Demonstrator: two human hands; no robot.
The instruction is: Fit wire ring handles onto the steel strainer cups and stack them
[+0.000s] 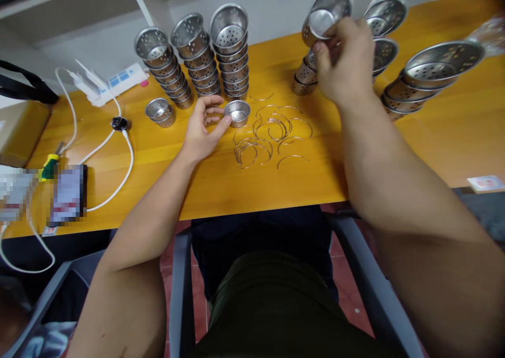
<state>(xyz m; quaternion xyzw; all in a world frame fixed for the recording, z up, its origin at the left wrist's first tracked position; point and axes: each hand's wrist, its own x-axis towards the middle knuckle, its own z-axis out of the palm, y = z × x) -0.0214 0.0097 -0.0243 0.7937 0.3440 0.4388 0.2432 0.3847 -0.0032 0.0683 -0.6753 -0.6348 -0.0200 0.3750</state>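
My left hand (205, 128) is open beside a small perforated metal cup (239, 117) on the table. Its thumb tip meets the cup's near left side, with the fingers apart to the left. At the back right, my right hand (351, 63) closes on a shiny perforated metal cup (339, 5) at the top of a stack (305, 76). That cup's mouth tilts toward me, and the hand hides part of the stack. Many thin, curved metal wires (276, 129) lie loose between my hands.
Three tall stacks of perforated cups (234, 66) stand at the back left, near a short cup pair (161, 113). Leaning stacks (414, 92) are at right. A power strip (118, 84), white cables and a screwdriver (50, 166) lie left on the wooden table (236, 189).
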